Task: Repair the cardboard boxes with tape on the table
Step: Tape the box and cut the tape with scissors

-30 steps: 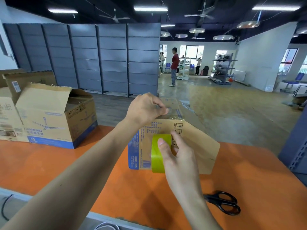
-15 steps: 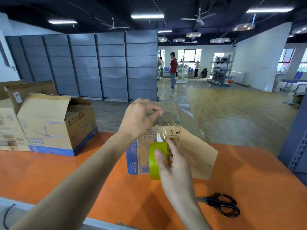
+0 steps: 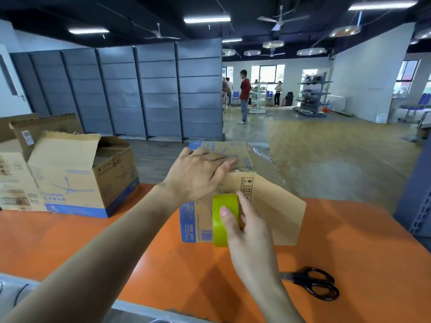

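While pressing the left hand (image 3: 198,176) flat, fingers straight, on the top of the cardboard box (image 3: 275,206), grip the tape roll (image 3: 225,206) in the right hand (image 3: 247,231), thumb over the green rim, fingers curled behind; hold roll against the front face, just below the top edge; box location: middle of the orange worktop (image 3: 349,252), brown flap splayed to the right. Step in hand, by judgement: laying a strip from the top down the front face; clear film barely visible near the left fingertips. Next, by judgement: draw roll downward under tension; rub strip flat; reach for the scissors (image 3: 312,282), near the right wrist, to cut. Second box (image 3: 88,183): at left, well apart, flaps open.
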